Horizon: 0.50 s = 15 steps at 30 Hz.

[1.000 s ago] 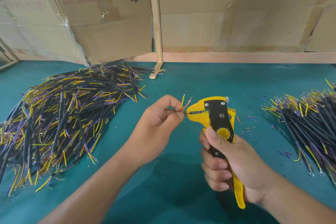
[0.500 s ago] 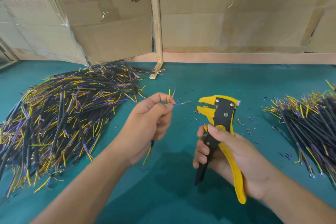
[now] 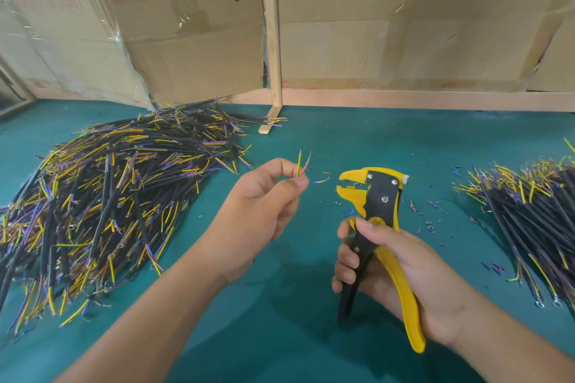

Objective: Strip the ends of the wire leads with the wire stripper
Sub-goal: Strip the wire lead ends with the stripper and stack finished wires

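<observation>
A: The counter (image 3: 311, 336) carries the big unstripped pile (image 3: 102, 205) at its left edge, another pile (image 3: 535, 214) at the right edge.

B: Right hand (image 3: 401, 264) wraps the wire stripper (image 3: 378, 205), jaws parted; left hand (image 3: 264, 205) pinches the wire leads (image 3: 303, 169) beside it.

A: Feed one lead squarely (not all three), then squeeze
</observation>
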{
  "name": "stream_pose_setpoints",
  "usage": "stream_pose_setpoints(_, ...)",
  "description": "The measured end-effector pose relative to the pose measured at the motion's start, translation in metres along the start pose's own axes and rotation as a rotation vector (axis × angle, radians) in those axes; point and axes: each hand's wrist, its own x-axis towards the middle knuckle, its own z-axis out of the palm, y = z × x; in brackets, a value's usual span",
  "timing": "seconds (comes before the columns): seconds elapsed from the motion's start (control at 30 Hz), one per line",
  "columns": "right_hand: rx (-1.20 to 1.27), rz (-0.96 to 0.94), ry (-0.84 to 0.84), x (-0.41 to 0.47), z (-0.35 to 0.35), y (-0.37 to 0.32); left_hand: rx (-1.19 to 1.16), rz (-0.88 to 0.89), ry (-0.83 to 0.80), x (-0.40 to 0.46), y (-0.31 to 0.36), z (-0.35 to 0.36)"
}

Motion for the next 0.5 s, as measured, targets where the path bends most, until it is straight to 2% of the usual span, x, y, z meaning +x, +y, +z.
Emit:
stream_pose_setpoints(0.23,-0.008,0.002,-0.001,-0.0003,0.0003,-0.0002,0.15,0.236,0.025,-0.003,0.0002,0.0011)
stream_pose_setpoints(0.5,-0.049,0.028,-0.085,-0.0025,-0.0009,0.0029,0.08,0.195,0.056,-0.0013,-0.0002,0.0019)
